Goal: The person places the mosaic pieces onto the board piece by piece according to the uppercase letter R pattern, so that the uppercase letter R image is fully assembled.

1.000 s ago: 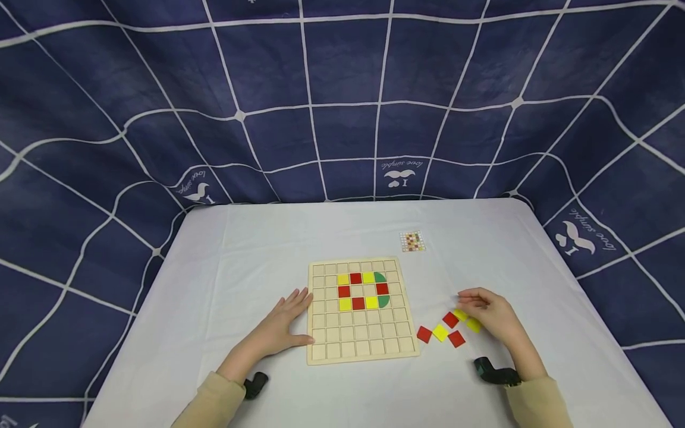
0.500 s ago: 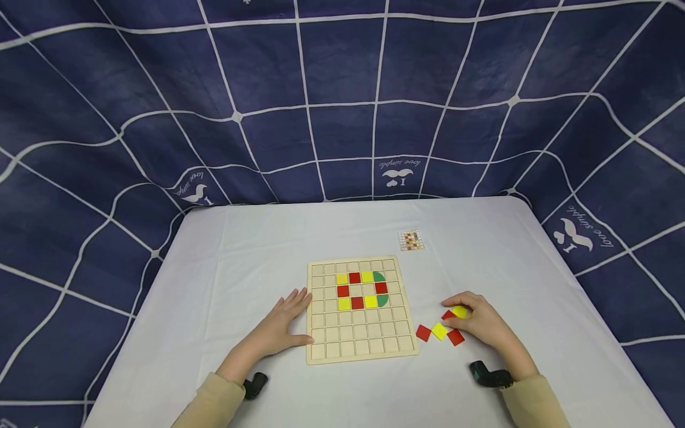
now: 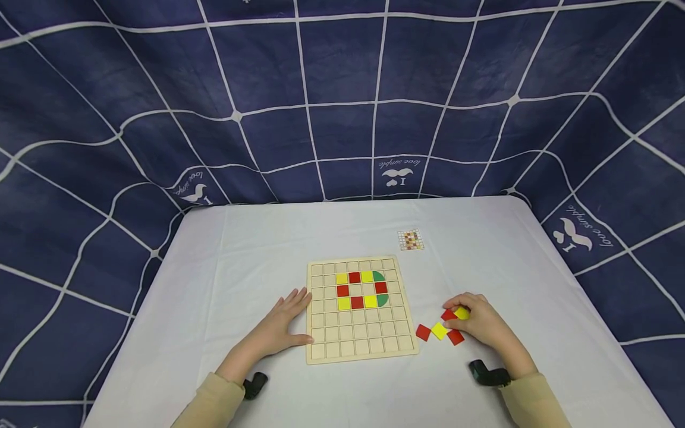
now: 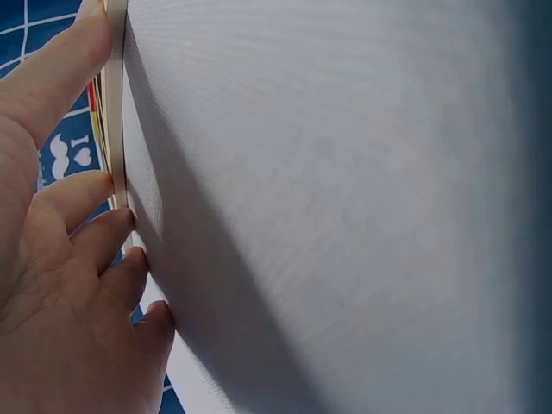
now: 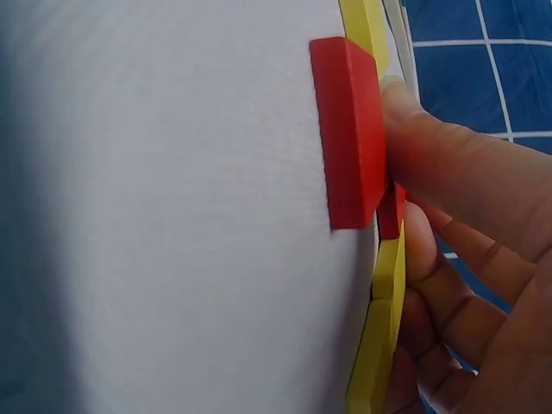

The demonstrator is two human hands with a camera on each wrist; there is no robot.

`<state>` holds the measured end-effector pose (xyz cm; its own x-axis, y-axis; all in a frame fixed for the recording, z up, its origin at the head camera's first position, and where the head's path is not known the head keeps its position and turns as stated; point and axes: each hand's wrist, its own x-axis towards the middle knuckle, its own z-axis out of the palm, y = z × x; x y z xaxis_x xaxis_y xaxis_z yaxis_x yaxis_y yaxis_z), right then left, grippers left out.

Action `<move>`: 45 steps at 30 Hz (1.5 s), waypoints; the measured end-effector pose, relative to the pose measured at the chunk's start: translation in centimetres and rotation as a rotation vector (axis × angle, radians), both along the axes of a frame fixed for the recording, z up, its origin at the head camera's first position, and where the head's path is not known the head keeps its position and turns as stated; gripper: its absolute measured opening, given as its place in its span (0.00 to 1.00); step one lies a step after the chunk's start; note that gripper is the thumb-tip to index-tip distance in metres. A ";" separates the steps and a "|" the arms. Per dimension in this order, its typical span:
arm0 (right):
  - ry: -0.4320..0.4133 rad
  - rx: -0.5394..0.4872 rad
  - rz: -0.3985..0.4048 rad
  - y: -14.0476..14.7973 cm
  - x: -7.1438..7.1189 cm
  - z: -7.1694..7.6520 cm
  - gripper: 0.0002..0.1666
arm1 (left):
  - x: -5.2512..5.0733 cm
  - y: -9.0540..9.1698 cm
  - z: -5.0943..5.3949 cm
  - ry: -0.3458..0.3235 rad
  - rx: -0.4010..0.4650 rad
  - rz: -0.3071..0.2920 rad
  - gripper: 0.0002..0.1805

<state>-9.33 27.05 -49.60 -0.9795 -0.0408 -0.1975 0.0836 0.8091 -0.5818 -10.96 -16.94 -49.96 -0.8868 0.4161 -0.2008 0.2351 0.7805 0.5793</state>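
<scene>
The right hand reaches down over loose square tiles on the table, its thumb and forefinger bent to either side of a red tile; whether they pinch it, I cannot tell. A yellow tile lies partly beneath the same hand. Just toward the person, a second red tile, another yellow tile and a third red tile lie flat, the last of these close to the board's right edge. The left hand is spread, thumb and fingers apart, touching the left edge of the pale gridded board. In the board's upper part, yellow and red squares form a ring around bare cells, closed on the right by a red square between two green rounded pieces. Beyond the board's far edge lies a small patterned card. Beige sleeves cover both forearms. A white cloth covers the table, and a navy curtain with white grid lines surrounds its far sides.
</scene>
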 end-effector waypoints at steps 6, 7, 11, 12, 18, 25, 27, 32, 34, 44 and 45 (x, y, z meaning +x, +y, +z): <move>0.000 0.053 -0.047 -0.5 0.1 0.3 0.19 | 0.0 0.0 -0.1 0.002 -0.003 -0.006 0.53; 0.001 0.062 -0.052 -0.6 0.1 0.4 0.19 | -0.1 -0.1 -0.2 0.003 -0.004 -0.006 0.53; 0.007 0.089 -0.047 -0.8 0.1 0.6 0.18 | 0.0 -0.1 -0.2 0.009 -0.001 -0.005 0.53; 0.004 0.091 -0.042 -0.8 0.0 0.7 0.16 | 0.0 -0.1 -0.2 0.009 -0.002 -0.005 0.53; -0.031 0.074 -0.036 -0.6 0.0 0.5 0.13 | -0.1 -0.1 -0.2 0.009 -0.009 -0.005 0.53; 0.062 -0.044 -0.032 -1.4 -0.5 0.9 0.11 | 0.0 -0.1 0.0 0.009 -0.003 -0.008 0.53; 0.087 -0.099 -0.037 -2.1 -0.8 1.1 0.10 | 0.0 -0.1 0.0 0.007 0.003 -0.006 0.53; 0.099 -0.267 -0.086 -4.8 -1.5 1.6 0.13 | 0.1 -0.1 -0.1 0.007 0.005 -0.006 0.53; 0.091 -0.342 -0.113 -6.0 -1.7 1.7 0.14 | 0.0 -0.1 -0.1 0.007 0.004 -0.007 0.53; 0.078 -0.604 -0.032 -12.7 -2.1 0.7 0.14 | 0.1 -0.1 0.1 0.006 0.000 -0.004 0.53; 0.072 -0.604 -0.025 -13.3 -2.0 0.5 0.13 | 0.1 -0.1 0.1 0.005 -0.001 -0.003 0.53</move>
